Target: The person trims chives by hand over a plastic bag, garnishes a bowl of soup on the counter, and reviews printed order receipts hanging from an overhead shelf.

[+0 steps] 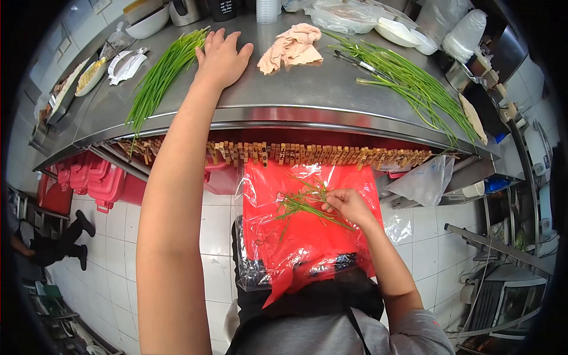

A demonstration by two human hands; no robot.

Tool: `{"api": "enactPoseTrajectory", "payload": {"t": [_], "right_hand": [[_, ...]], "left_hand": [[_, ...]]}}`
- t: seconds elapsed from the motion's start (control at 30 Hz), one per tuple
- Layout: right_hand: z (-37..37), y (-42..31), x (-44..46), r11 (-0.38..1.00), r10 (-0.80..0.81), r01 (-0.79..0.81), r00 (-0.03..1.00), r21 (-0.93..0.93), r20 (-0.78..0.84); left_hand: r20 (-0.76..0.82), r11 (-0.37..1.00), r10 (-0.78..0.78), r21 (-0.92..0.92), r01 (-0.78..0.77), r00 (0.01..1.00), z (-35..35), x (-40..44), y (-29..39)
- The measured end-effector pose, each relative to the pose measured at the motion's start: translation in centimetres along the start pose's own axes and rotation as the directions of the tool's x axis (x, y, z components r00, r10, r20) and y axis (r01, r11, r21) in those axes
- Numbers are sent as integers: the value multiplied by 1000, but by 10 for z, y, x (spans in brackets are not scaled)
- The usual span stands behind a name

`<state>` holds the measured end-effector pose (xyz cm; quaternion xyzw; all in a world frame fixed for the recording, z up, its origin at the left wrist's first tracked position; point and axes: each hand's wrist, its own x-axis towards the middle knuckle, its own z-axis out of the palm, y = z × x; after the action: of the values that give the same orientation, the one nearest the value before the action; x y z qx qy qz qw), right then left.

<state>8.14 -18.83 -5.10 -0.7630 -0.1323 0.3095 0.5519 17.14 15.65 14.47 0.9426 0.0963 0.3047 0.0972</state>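
Observation:
My left hand [225,61] rests on the steel counter with its fingers spread and nothing gripped. Its fingertips lie beside the root ends of a bundle of green chives [165,77]. Low over my lap, my right hand [348,207] pinches some thin chive scraps [305,205] between thumb and fingers. Beneath them a red plastic bag [284,242], with clear plastic over it, covers my lap. A second chive bunch [408,80] lies on the counter's right side, a knife or pen-like tool [361,61] beside it.
A crumpled pinkish cloth [291,47] sits mid-counter. Wooden clothes pegs [296,155] line the steel counter's [260,97] front edge. Red bins [106,177] stand below left, and a person's legs [68,236] show beyond. Bowls [396,32] and bags crowd the back right.

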Motion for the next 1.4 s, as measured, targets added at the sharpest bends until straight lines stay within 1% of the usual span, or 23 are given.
{"api": "enactPoseTrajectory", "payload": {"t": [0.1, 0.13, 0.17, 0.2, 0.3, 0.33, 0.43, 0.47, 0.57, 0.67, 0.73, 0.77, 0.8, 0.83, 0.9, 1.03, 1.13, 1.23, 1.3, 1.37, 1.4], "right_hand": [[-3, -2, 1, 996, -56, 51, 995, -66, -78], [-2, -6, 0, 933, -149, 89, 977, -347, -150], [0, -10, -3, 793, -255, 93, 948, -602, -190], [4, -14, -5, 589, -365, 63, 910, -805, -196], [23, -16, -3, 526, -558, 223, 818, -821, -136], [31, -13, -1, 569, -503, 242, 859, -786, -100], [57, -2, 5, 535, -420, 258, 908, -804, 12], [64, 0, 5, 501, -439, 221, 898, -837, -26], [70, 9, 13, 478, -448, 149, 889, -866, -94], [57, 2, 16, 664, -228, 103, 971, -741, -70], [42, 8, 17, 850, -176, 110, 981, -516, -81], [36, 12, 17, 916, -149, 107, 985, -387, -81], [31, 12, 17, 953, -94, 73, 994, -293, -56], [28, 12, 16, 987, -67, 61, 997, -147, -33], [24, 9, 12, 988, -25, 20, 999, 155, 30], [18, -2, 4, 979, -73, 60, 995, 193, 63], [16, -3, 0, 968, -68, 54, 997, 246, 47], [17, -8, -4, 949, -67, 58, 998, 310, 19], [19, -18, -11, 935, -65, 63, 998, 348, -7], [16, -17, -11, 932, -94, 86, 996, 353, 5], [15, -16, -12, 930, -106, 94, 994, 355, 14]], "left_hand": [[2, 1000, -10, -6, 10, 1000, -1, 1, 1], [6, 1000, -13, -6, 13, 1000, -1, 0, 1], [10, 1000, -15, -5, 15, 1000, -1, 0, 1], [13, 1000, -17, -4, 17, 1000, -1, -1, 1], [23, 1000, -23, 1, 23, 999, -3, -1, 2], [27, 1000, -28, 2, 28, 999, -3, -1, 2], [5, 1000, -24, 4, 24, 1000, 0, 0, 1], [-8, 1000, -23, 7, 23, 1000, 1, 0, -1], [-17, 1000, -14, -8, 14, 1000, 0, -1, -1], [-14, 1000, -23, -15, 23, 1000, 2, -2, -3], [-11, 999, -32, -29, 32, 999, -1, -2, 0], [3, 999, -30, -36, 30, 1000, -3, -3, 1], [15, 999, -26, -42, 27, 1000, -4, -3, 1], [27, 999, -23, -48, 24, 999, -5, -2, 1], [-46, 998, -14, -59, 12, 999, -4, -3, 0], [-130, 988, 42, -143, -61, 991, -6, -4, -1], [-257, 945, 165, -236, -228, 952, -18, -12, 6], [-466, 795, 311, -349, -496, 828, -46, -32, 25], [-638, 692, 280, -383, -612, 717, -60, -72, 51], [-530, 641, 215, -557, -528, 820, -51, -135, 70], [-497, 640, 221, -576, -509, 839, -38, -161, 77]]}}
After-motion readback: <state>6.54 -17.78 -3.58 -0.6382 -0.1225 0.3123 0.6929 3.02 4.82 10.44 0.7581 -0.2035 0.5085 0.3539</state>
